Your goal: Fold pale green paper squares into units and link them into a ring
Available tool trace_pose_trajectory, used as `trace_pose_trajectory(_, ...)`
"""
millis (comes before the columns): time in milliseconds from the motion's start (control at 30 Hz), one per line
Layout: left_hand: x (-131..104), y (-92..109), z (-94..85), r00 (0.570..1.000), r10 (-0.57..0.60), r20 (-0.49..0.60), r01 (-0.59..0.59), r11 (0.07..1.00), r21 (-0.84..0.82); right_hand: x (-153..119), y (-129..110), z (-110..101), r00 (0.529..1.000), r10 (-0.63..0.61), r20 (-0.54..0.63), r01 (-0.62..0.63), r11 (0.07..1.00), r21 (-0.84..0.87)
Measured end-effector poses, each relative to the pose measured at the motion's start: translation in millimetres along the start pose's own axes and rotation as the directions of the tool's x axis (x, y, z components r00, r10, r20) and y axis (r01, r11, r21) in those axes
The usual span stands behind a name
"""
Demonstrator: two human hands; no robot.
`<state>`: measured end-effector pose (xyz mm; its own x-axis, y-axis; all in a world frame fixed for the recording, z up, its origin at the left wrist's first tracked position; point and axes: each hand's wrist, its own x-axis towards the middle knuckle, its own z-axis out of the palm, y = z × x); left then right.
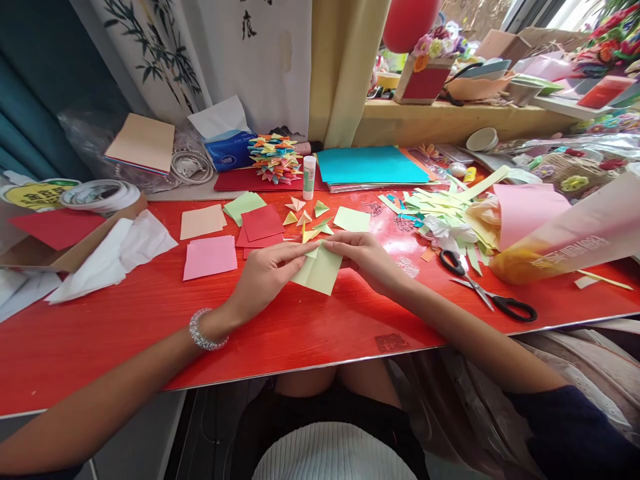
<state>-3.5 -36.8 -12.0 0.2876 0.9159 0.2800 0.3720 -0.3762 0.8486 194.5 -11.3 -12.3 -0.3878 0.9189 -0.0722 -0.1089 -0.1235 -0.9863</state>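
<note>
Both hands point(320, 263) hold green paper point(320, 270), corner pointing down.

Both hands point(320, 263) on green paper point(320, 270)

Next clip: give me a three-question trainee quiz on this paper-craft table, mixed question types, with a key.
1. True or false: both hands, left hand and right hand, pinch the light green paper.
2. The scissors lie on which side of the person?
A. right
B. left
C. in the lap
3. Fill in: the glue stick stands ____ on the red table.

Key: 1 true; 2 A; 3 upright.
</note>
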Motion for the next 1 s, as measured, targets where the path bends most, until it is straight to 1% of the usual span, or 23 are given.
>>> trace_pose_trajectory(67,1,1,-1.4,0.999,-0.022,0.029,0.022,1.0,-0.013,0,0,0,1.0,0.001,-0.003,-0.001,1.0,0.003)
trace_pose_trajectory(233,2,4,-2.4,0.996,-0.073,0.044,0.074,0.997,-0.032,-1,-1,0,1.0,-0.01,0.01,0.01,1.0,0.009)
trace_pose_trajectory(333,1,4,-0.1,0.997,-0.042,0.063,0.041,0.999,0.016,-1,-2,1,1.0,-0.001,-0.014,0.0,1.0,-0.012)
trace_pose_trajectory(400,0,6,1.2,0.997,-0.015,0.072,0.011,0.999,0.048,-1,-1,1,0.999,0.002,-0.052,-0.005,0.998,-0.063)
trace_pose_trajectory(467,-1,9,1.7,0.995,-0.022,0.097,0.017,0.999,0.045,0,0,1,0.997,-0.019,-0.075,0.009,0.991,-0.134)
trace_pose_trajectory(533,0,12,1.2,0.992,-0.075,0.104,0.078,0.997,-0.025,0,1,0,0.995,-0.066,-0.07,0.051,0.978,-0.201)
trace_pose_trajectory(633,5,12,-0.2,0.98,-0.187,0.064,0.195,0.967,-0.166,0,1,-2,0.988,-0.149,-0.036,0.131,0.945,-0.298)
trace_pose_trajectory(667,6,10,-0.5,0.975,-0.212,0.068,0.222,0.957,-0.189,0,1,-2,0.985,-0.173,-0.023,0.155,0.929,-0.337)
trace_pose_trajectory(700,7,8,-0.6,0.968,-0.23,0.098,0.245,0.95,-0.194,0,1,-2,0.981,-0.194,-0.011,0.175,0.909,-0.379)
trace_pose_trajectory(767,9,3,-0.4,0.954,-0.249,0.168,0.278,0.944,-0.18,0,1,-2,0.974,-0.227,0.012,0.207,0.864,-0.46)
trace_pose_trajectory(800,9,1,0.0,0.949,-0.254,0.186,0.286,0.942,-0.174,0,2,-2,0.971,-0.238,0.021,0.217,0.846,-0.487)
trace_pose_trajectory(867,9,-2,1.2,0.947,-0.263,0.187,0.296,0.938,-0.182,0,2,-2,0.969,-0.244,0.029,0.224,0.829,-0.512)
trace_pose_trajectory(1000,7,-4,3.8,0.939,-0.288,0.19,0.328,0.915,-0.236,2,4,-2,0.971,-0.239,0.022,0.216,0.831,-0.513)
